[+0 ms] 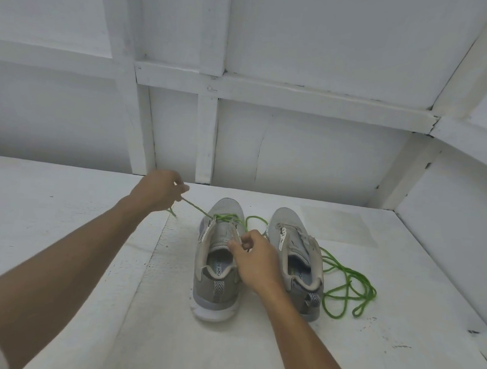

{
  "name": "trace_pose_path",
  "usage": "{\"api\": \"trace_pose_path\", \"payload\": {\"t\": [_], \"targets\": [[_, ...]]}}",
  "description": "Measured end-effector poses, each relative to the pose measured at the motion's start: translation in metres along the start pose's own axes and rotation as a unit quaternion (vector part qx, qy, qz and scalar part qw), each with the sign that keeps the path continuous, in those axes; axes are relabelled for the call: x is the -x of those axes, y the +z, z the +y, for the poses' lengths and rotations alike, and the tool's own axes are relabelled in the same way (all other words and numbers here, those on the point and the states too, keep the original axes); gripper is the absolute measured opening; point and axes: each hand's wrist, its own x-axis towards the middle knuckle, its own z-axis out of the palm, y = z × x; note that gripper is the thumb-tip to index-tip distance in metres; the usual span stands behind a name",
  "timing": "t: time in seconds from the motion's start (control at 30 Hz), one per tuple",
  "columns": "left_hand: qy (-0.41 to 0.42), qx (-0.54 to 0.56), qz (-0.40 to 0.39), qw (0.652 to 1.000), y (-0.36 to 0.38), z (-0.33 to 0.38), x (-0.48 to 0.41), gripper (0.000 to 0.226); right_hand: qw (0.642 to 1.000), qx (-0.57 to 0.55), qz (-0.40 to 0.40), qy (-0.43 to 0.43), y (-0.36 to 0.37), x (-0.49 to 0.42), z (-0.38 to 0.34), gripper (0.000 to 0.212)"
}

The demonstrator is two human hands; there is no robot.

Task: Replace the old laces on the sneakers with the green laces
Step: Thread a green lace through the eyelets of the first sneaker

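You face a white wall (308,148) crossed by white beams (268,93); below it lies a rough white surface (95,233), and a side wall (457,235) closes your right.

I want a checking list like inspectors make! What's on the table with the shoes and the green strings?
Surface: white table, rough-painted.
Job's things: left sneaker, green lace threaded through its front eyelets; right sneaker unlaced; loose green lace piled beside it.
Clutter: nothing seen.
Hands: left hand pinches the threaded lace's end, pulled taut; right hand curled at left sneaker's eyelet edge, grip unclear.
Cables: nothing seen.
Surroundings: white panelled wall.
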Motion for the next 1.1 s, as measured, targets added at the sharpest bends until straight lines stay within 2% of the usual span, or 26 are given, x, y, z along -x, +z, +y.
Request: {"api": "trace_pose_path", "payload": {"t": [0.13, 0.23, 0.37, 0.53, 0.67, 0.8, 0.9, 1.1], "targets": [[0.019, -0.017, -0.041, 0.999, 0.0, 0.014, 0.0, 0.026, 1.0, 0.008, -0.02, 0.011, -0.005, -0.005, -0.002, 0.022], [0.044, 0.022, -0.061, 0.997, 0.006, 0.024, 0.006, 0.035, 0.999, 0.044, -0.018, -0.006, -0.006, -0.012, -0.008, 0.028], [0.055, 0.096, -0.09, 0.99, 0.026, 0.038, 0.015, 0.021, 0.996, 0.085, -0.027, -0.021, -0.007, -0.028, -0.026, 0.03], [0.04, 0.181, -0.097, 0.978, 0.055, 0.048, 0.022, 0.009, 0.982, 0.168, -0.083, -0.003, -0.004, -0.051, -0.035, 0.029], [0.019, 0.191, -0.093, 0.977, 0.071, 0.045, 0.023, 0.008, 0.99, 0.096, -0.089, 0.043, 0.0, -0.061, -0.023, 0.022], [0.008, 0.204, -0.101, 0.974, 0.075, 0.045, 0.024, 0.007, 0.992, 0.015, -0.072, 0.105, 0.004, -0.069, -0.009, 0.027], [0.009, 0.2, -0.109, 0.974, 0.076, 0.046, 0.023, 0.008, 0.981, -0.074, -0.071, 0.167, 0.011, -0.075, -0.002, 0.02], [0.003, 0.181, -0.115, 0.977, 0.08, 0.047, 0.025, 0.007, 0.953, -0.196, -0.043, 0.226, 0.017, -0.073, 0.006, 0.008]]}}
